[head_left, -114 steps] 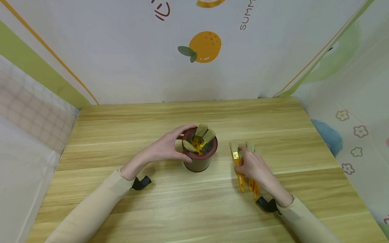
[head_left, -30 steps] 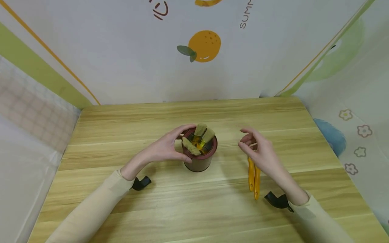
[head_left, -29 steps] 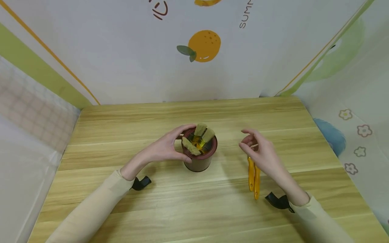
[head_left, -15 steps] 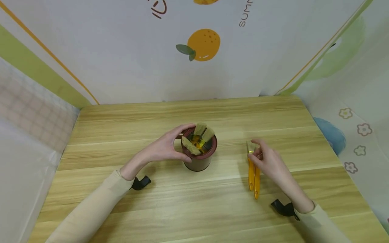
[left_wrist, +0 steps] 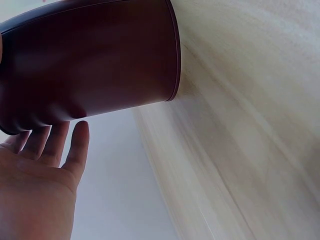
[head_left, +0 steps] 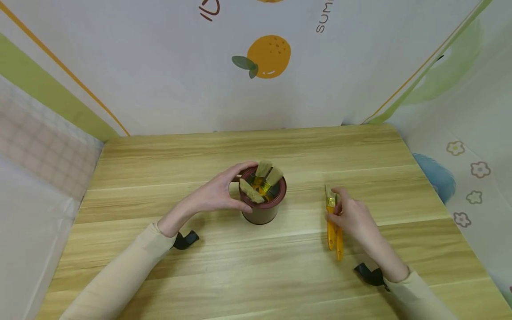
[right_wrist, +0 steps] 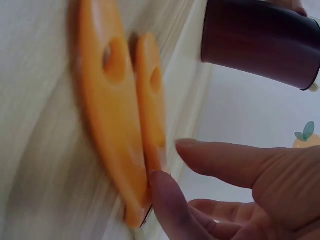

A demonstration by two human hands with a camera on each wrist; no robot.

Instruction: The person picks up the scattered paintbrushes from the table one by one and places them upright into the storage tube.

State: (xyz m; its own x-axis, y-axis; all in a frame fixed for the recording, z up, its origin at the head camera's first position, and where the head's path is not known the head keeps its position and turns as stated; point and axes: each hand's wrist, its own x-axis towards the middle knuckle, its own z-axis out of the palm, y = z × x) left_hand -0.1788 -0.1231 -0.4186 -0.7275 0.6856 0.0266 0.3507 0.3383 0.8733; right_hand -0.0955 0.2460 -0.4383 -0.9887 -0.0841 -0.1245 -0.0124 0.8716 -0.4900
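In the head view a dark red-brown can (head_left: 260,217) stands upright on the table. Several paintbrushes (head_left: 274,176) lean in it, bristles up, their handles mostly hidden inside. My left hand (head_left: 212,193) holds the can's left side, thumb in front and index finger at the back of the rim. To the right lie two orange-handled paintbrushes (head_left: 330,233) side by side, bristles away from me; the right one's bristles are covered by my right hand (head_left: 354,216). The right wrist view shows its index fingertip at one brush handle (right_wrist: 112,95), with the thumb raised off it.
The wooden table (head_left: 192,280) reaches back to a white printed wall (head_left: 180,80). Patterned sheets (head_left: 36,146) flank both sides. A black wrist mount (head_left: 186,240) sits at each forearm, close to the tabletop.
Three paintbrushes lay on the table at first; now two lie there, and the can's left bristles look fuller. My right hand has come down onto the remaining pair. The left hand stays.
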